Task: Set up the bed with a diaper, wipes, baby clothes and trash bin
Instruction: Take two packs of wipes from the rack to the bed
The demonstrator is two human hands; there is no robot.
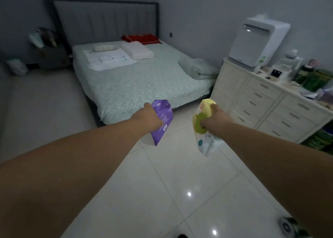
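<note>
My left hand (150,118) grips a purple pack (162,122) by its side, held out in front of me above the tiled floor. My right hand (214,118) grips a yellow and white wipes pack with a green lid (202,128), which hangs downward. Ahead stands the bed (144,86) with a pale green patterned sheet. Near its head lies a white changing mat (110,60) with a folded white item on it and a small pillow behind. Both hands are short of the bed's foot.
A cream dresser (266,102) stands on the right, carrying a white appliance (255,43), bottles and green tins. A rolled green blanket (198,68) and pink pillow (137,52) lie on the bed. A dark nightstand (50,55) sits left of the headboard. Glossy tile floor lies between.
</note>
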